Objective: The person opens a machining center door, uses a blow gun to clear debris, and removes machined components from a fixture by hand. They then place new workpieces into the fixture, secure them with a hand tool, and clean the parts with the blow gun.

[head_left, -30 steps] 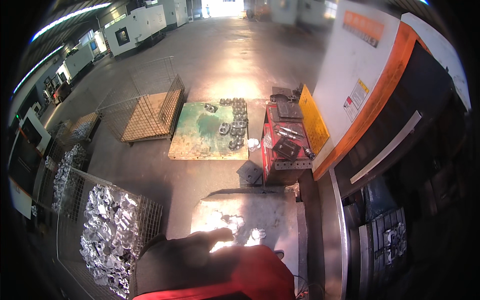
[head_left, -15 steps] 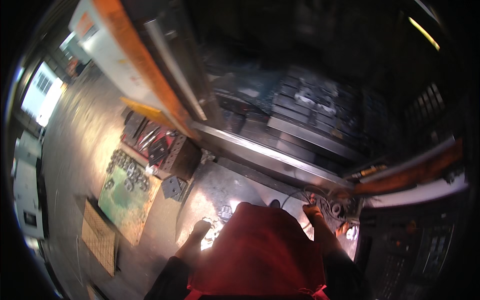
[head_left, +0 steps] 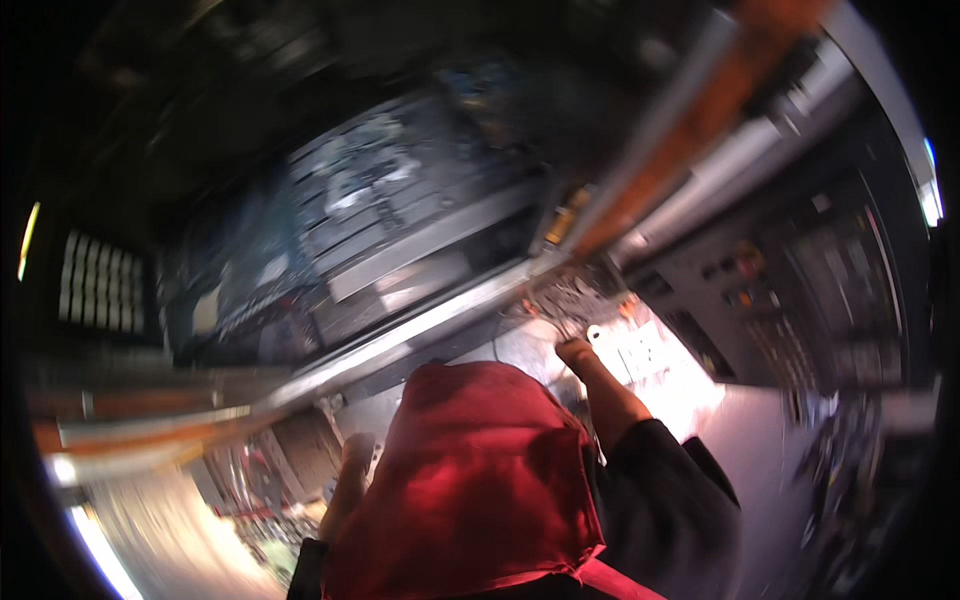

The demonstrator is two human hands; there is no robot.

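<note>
My right hand point(head_left: 573, 350) reaches forward, past the red apron point(head_left: 480, 450), to a cluttered ledge point(head_left: 570, 297) at the machine's front corner. Its fingers look curled closed, but blur hides what is in them. Thin cable or hose loops point(head_left: 540, 308) lie just beyond it. My left hand point(head_left: 358, 450) hangs low at the apron's left side, near a pale surface; its fingers are smeared by motion. Inside the machine, a slotted metal bed point(head_left: 400, 215) carries a pale, shiny metal part or fixture point(head_left: 372, 180), apart from both hands.
A dark control panel point(head_left: 760, 300) with buttons stands at the right. The machine's metal sill point(head_left: 400, 335) runs across in front of me, with an orange-edged frame point(head_left: 680, 130) at the right. Tool blocks point(head_left: 300, 450) and small metal parts point(head_left: 270, 530) sit at the lower left.
My view has swung right, bringing the control panel further in and shifting the machine bed leftward. My right hand stays forward near the ledge; my left remains low beside the apron.
</note>
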